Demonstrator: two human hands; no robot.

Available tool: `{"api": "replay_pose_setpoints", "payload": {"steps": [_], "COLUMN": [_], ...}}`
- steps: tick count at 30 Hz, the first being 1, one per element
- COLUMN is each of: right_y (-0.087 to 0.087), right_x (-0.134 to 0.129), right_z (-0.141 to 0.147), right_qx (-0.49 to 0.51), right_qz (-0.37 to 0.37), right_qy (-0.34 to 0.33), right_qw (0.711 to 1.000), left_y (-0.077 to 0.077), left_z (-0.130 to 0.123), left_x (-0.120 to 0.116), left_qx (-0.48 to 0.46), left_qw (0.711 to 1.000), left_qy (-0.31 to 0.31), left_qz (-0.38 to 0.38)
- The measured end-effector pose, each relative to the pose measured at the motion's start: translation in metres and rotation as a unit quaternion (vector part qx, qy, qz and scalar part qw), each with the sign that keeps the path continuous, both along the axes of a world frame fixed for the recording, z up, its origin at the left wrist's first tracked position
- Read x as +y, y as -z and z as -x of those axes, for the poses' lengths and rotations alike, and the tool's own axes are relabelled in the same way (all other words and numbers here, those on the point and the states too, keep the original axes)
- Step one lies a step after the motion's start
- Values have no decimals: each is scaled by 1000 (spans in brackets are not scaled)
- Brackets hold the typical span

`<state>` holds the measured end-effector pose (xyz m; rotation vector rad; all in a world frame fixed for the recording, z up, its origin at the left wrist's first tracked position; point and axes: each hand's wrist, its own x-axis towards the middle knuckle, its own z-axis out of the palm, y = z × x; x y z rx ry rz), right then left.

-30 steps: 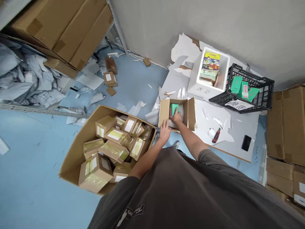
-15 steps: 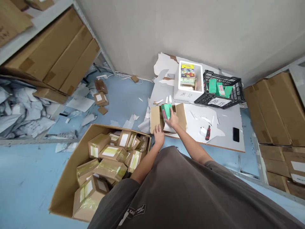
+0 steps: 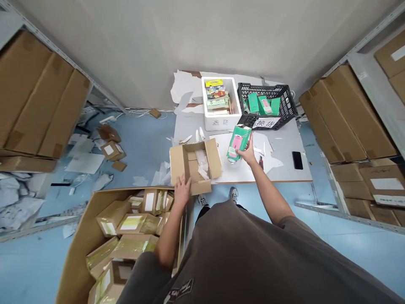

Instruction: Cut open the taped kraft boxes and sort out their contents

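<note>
My right hand [image 3: 247,153] is closed around a green and pink product box [image 3: 239,141], held tilted above the table to the right of an opened cardboard box [image 3: 196,186]. A round silvery end shows at the product box's lower edge. My left hand [image 3: 182,191] grips the near left corner of the cardboard box, fingers over its left flap. The box's flaps are spread, and clear plastic packing [image 3: 201,160] lies inside. Behind stand a white foam bin [image 3: 220,123] with a yellow carton [image 3: 215,89], and a black crate [image 3: 286,110] holding several green boxes [image 3: 253,102].
A large carton [image 3: 73,249] full of taped parcels [image 3: 133,222] stands at my left. On the table [image 3: 292,172] lie a phone [image 3: 297,160], a red and black cutter [image 3: 261,162] and paper scraps. Shelves with big cartons [image 3: 348,114] flank both sides.
My right hand has lifted the green and pink box out of the cardboard box and moved it right. My left hand stays at the cardboard box, whose inside now shows.
</note>
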<state>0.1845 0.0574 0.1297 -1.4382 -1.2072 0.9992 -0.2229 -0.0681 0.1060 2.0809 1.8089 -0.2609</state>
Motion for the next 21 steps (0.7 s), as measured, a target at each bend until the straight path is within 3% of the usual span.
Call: {"api": "replay_pose_setpoints", "payload": {"steps": [3,5,9,12,14,17,21], "right_y": [32,61,122,155,167,173,174], "right_x": [9,16,19,10,2,-8,-10], "right_z": [-31,-48,-71,-80,-84,-89,-93], "right_qx": [10,16,39,54,64,59,12], "right_qz": [2,17,79,118,122,104,116], "right_qy": [-21,-40,-64,-69,-73,-89,-82], "right_qw": [1000,999,994,989,988,989,990], "left_y": [-28,-45,-60,-49,-37,-19,-5], "left_z": [-14,-37,-122,-198,-241,-290,-332], "left_x": [-7,-9,0,22,44,80,114], "left_qx": [-4,-40,-134,-188,-213,-237,-234], "left_qw": [998,993,982,977,973,968,970], "left_qy": [-24,-43,-41,2,19,5,-42], "left_qz": [-50,-98,-123,-103,-87,-84,-48]}}
